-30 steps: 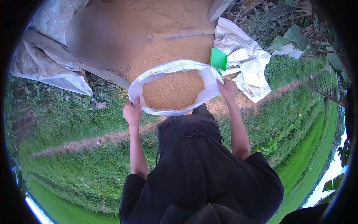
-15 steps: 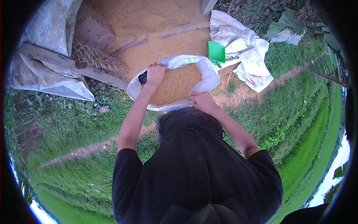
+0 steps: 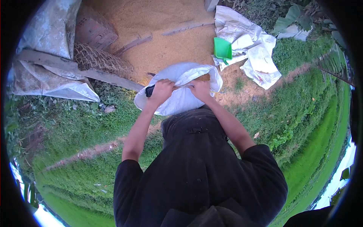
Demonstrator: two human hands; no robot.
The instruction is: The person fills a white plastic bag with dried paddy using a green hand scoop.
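Green grass [image 3: 72, 125] is spreading over the ground, a bare dirt track [image 3: 87, 153] running across it. Beyond, a tan grain heap [image 3: 170, 41] is lying on pale tarp [image 3: 49, 30], with a plank [image 3: 68, 66], a wad of netting [image 3: 98, 60] and a green scoop [image 3: 222, 49] resting at its edges; crumpled white bags [image 3: 261, 60] are lying to the right of the scoop. Item in hand: a white woven sack [image 3: 177, 102], standing at the near edge of the heap, just in front of the person's body. Left hand [image 3: 162, 90] and right hand [image 3: 200, 89] are both clenching bunched fabric at the sack's mouth, fingers curled tight, the two fists near each other. A small dark object [image 3: 150, 90] is showing just beside the left hand; what it is cannot be told. Change from half a second ago: the mouth was gaping then, grain filling it, left hand at the far rim and right hand at the near rim; now the mouth is being drawn together and only a sliver of grain [image 3: 204, 77] is showing. Scoop, bags and plank are keeping their places.
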